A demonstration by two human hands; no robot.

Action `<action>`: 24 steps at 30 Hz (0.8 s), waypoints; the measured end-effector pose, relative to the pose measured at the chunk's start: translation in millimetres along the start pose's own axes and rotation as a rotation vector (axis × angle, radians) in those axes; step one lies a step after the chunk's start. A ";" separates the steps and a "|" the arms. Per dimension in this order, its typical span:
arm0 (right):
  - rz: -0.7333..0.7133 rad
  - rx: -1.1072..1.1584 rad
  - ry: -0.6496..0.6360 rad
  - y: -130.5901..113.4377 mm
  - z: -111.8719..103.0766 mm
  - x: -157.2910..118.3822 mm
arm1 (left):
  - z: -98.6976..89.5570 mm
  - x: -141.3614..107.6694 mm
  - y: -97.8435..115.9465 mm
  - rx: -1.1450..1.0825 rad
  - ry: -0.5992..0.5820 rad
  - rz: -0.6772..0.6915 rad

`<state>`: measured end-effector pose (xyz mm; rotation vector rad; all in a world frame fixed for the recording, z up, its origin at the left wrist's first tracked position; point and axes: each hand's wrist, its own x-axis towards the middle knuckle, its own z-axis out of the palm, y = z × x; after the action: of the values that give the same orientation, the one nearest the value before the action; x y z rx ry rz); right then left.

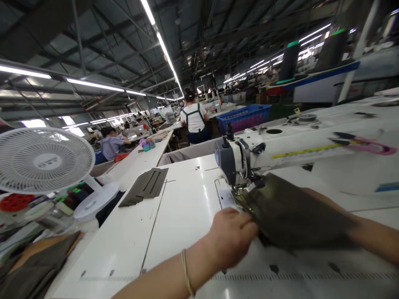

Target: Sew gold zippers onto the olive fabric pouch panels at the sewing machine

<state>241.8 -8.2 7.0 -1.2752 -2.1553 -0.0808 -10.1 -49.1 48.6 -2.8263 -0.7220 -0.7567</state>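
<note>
A dark olive piece of fabric (289, 214) lies under the head of a white and dark grey sewing machine (232, 160), its right part raised and blurred. My left hand (233, 236), with a thin band on the wrist, is closed on the fabric's left edge just in front of the presser foot. From the right, my right hand (318, 197) reaches in behind the fabric, which covers most of it; its fingers are hidden. Left of the machine, a stack of olive fabric pieces (145, 187) rests fanned out on the white table (183, 211).
A white fan (46, 162) stands at the left, near more folded fabric (37, 265). Pink-handled snips (370, 144) lie on the machine arm beside a yellow measuring tape (305, 150). Beyond are a blue crate (245, 118) and seated people (195, 116). Thread cones (288, 62) stand upper right.
</note>
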 end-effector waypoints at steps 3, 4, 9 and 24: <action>-0.004 0.148 -0.051 29.3 -7.0 -18.4 | 11.1 -26.4 11.8 -0.007 -0.123 0.121; 0.052 0.201 -0.042 33.5 -7.3 -22.7 | 12.8 -30.6 13.0 -0.039 -0.147 0.103; 0.424 0.326 -0.010 32.5 -7.5 -28.1 | 16.7 -25.1 7.1 -0.112 -0.125 -0.071; 0.443 0.225 -0.014 4.3 -15.1 -3.3 | 25.1 -16.5 12.4 -0.110 -0.102 -0.336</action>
<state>253.6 -13.8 16.3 -1.5821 -1.7846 0.3435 -5.7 -60.9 18.6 -2.8952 -1.2296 -0.7184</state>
